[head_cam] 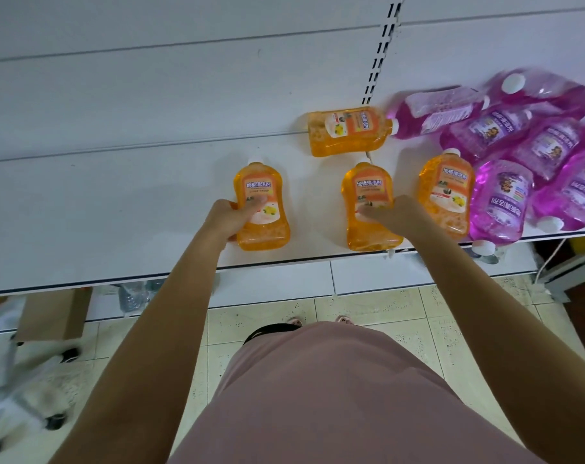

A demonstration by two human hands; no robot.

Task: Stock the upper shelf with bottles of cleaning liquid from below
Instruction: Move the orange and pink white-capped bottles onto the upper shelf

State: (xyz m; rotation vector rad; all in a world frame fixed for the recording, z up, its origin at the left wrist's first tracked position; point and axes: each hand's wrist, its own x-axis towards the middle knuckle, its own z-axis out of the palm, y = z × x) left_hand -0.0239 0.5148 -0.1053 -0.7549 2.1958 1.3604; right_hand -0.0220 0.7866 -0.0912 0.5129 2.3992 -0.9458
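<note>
Gripping two white-capped translucent orange plastic bottles of floor cleaner, both upright near the front edge of the white metal shelf [117, 212]. My left hand [232, 216] wraps the left orange bottle [264, 182] at mid-label, and my right hand [393, 214] wraps the middle orange bottle [368, 182] the same way. Both are full, so I judge them fairly heavy, with smooth walls likely slippery and slightly squashy. The waist is the right hold. A third orange bottle [446, 192] stands just beside my right hand. A fourth orange bottle [349, 130] lies on its side behind. The heap of purple bottles [518, 145] crowds the right end, one overhanging the edge. Easy to knock.
</note>
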